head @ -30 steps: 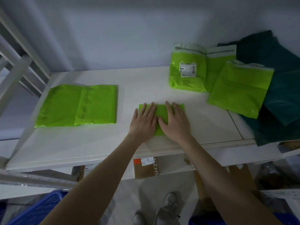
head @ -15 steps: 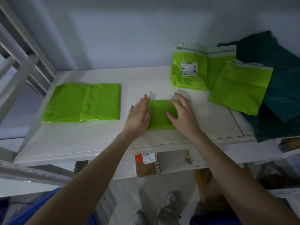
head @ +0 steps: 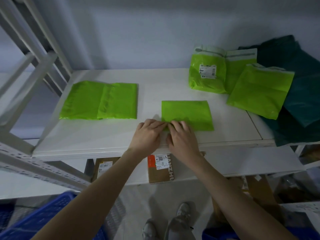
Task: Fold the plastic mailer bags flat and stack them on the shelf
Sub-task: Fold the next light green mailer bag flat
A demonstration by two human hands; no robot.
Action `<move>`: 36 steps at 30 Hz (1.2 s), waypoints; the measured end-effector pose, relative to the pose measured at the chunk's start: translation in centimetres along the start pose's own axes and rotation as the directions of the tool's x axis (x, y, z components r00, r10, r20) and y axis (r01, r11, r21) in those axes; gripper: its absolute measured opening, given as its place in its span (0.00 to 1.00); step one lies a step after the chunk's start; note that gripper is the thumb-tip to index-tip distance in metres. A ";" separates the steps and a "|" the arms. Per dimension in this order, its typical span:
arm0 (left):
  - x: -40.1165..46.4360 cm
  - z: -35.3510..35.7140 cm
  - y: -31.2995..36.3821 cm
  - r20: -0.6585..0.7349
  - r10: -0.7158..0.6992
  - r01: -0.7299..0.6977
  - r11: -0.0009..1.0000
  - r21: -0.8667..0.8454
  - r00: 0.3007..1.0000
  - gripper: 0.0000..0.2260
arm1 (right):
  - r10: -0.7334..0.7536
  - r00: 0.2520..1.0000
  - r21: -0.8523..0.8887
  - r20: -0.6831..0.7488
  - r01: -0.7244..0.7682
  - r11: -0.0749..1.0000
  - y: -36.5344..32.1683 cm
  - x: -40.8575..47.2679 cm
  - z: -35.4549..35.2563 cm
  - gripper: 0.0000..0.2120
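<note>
I have both hands at the near left corner of the folded green mailer (head: 187,115), which lies flat on the white shelf (head: 107,135) near its front edge, about mid-width. My left hand (head: 147,134) has its fingers (head: 158,124) curled in at the corner, and my right hand (head: 181,137) has fingers bent over the near edge just beside them; they look pinched on the plastic, but I cannot tell for certain how much film is between them.

To do this step well, I judge the pinch should take every layer at that corner, since thin film slides over itself and a partial hold would let the fold open. I would keep the sheet low and level as it moves, then lay it square on the flat green stack (head: 98,101) at the left, edges matched, and press the air out with a flat palm.

The mailer is a bright lime rectangle, wider than deep, smooth over most of its face with slight wrinkling at the held corner. Its far and right edges lie flush to the shelf. More green mailers (head: 259,90) wait at the far right, overlapping one another, one labelled, beside a dark teal bag (head: 303,104).
</note>
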State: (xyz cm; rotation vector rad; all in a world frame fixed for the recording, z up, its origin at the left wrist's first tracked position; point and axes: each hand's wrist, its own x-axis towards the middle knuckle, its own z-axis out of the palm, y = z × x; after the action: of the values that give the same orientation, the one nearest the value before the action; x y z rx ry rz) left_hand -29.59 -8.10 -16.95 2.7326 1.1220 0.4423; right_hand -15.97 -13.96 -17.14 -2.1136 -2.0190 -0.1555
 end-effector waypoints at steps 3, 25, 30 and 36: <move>-0.4 0.6 0.5 -0.001 -0.048 0.048 0.998 0.037 0.999 0.22 | -0.009 1.000 -0.038 0.015 0.009 0.999 -0.1 -0.2 -0.1 0.22; 0.8 2.6 2.6 -0.194 -0.061 0.123 0.937 0.328 0.979 0.19 | 0.053 0.997 -0.081 -0.060 -0.058 0.995 1.8 -0.7 -0.1 0.24; 2.1 2.3 3.0 -0.211 -0.037 0.108 0.936 0.334 0.977 0.19 | 0.051 0.997 -0.160 -0.052 -0.059 0.985 3.4 -0.8 -0.5 0.23; 3.3 2.2 4.1 -0.230 0.085 0.039 0.873 0.486 0.969 0.22 | 0.066 0.996 -0.098 -0.060 -0.072 0.993 4.2 -1.1 -0.5 0.22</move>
State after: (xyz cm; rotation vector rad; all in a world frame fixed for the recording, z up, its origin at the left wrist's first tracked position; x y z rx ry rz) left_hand -23.97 -8.73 -17.34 3.1963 1.4330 0.5821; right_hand -11.82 -15.29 -17.29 -2.2090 -1.9413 -0.3074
